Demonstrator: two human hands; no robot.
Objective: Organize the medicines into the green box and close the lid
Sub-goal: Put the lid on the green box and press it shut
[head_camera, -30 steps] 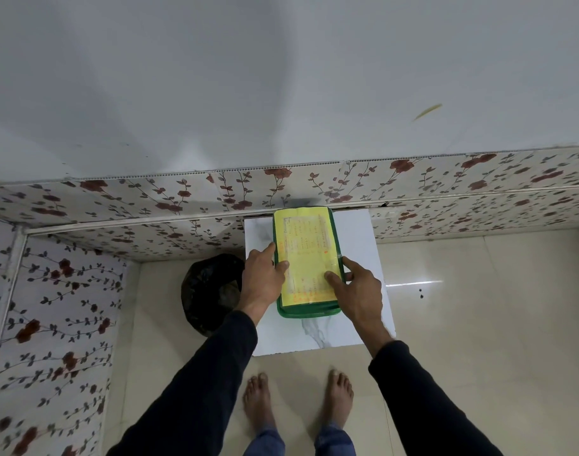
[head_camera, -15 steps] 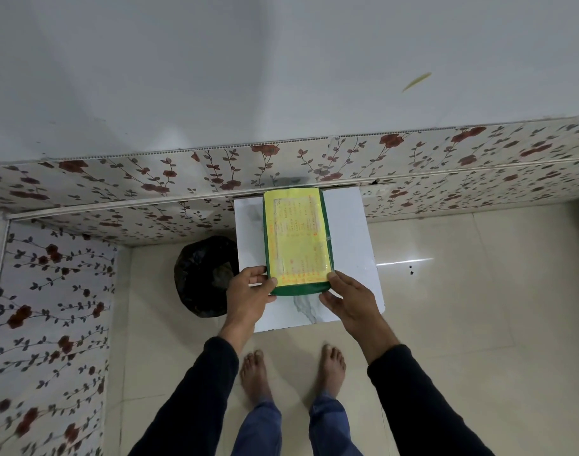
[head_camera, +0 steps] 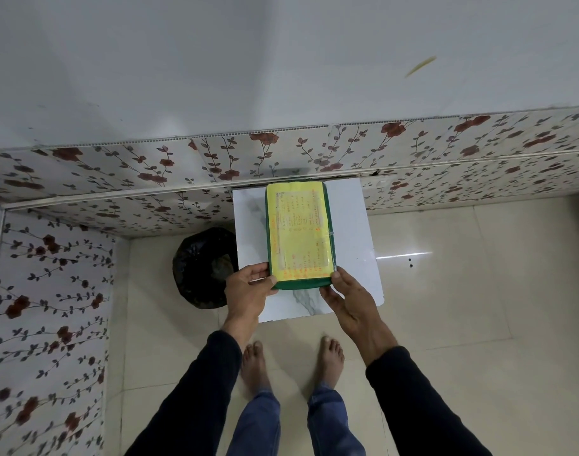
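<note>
Green box (head_camera: 297, 284) was seen on the white tabletop (head_camera: 354, 232), lid (head_camera: 298, 232) shut and flat. Since a second earlier, both hands had been slid from the lid's mid-sides back to the near corners. Left hand (head_camera: 247, 296) was closed on the near-left corner, thumb on the lid edge; right hand (head_camera: 349, 302) was closed on the near-right corner. No medicines were visible outside, so the task was judged essentially done, lid seated or being given a final press. Yellow label carried orange and faint printed text, too small to be read. Black bin (head_camera: 204, 268) stood left of the tabletop.
</note>
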